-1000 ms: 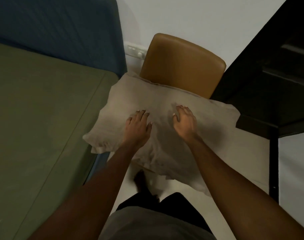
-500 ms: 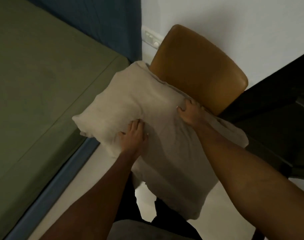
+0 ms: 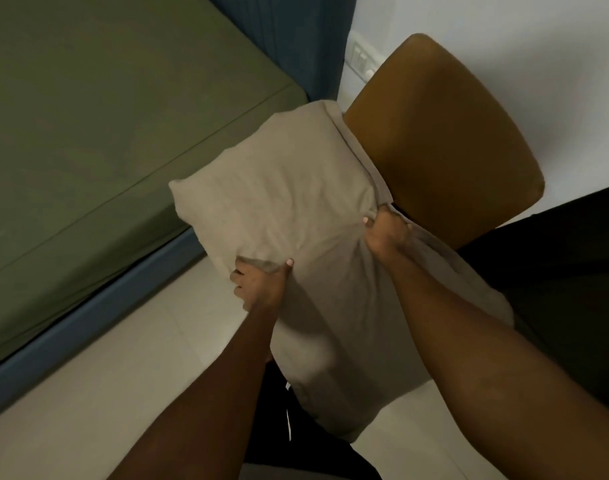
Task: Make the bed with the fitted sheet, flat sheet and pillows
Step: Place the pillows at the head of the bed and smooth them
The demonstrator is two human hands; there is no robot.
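At the near edge of the pillow [image 3: 289, 202], the left hand [image 3: 259, 285] pinches the cloth. The right hand [image 3: 386, 233] grips the far edge, by the chair [image 3: 445, 133]. The pillow tilts between chair and bed [image 3: 88, 315]. A green sheet [image 3: 88, 133] covers the bed.

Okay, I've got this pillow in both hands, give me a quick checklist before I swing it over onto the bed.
1. Left hand grips the pillow at its near edge: ok.
2. Right hand grips the edge beside the chair: ok.
3. Pillow free of the chair back: cannot tell, they overlap in this view.
4. Green sheet near the headboard lies smooth: ok.
5. Pillow's hanging end off the floor: cannot tell.
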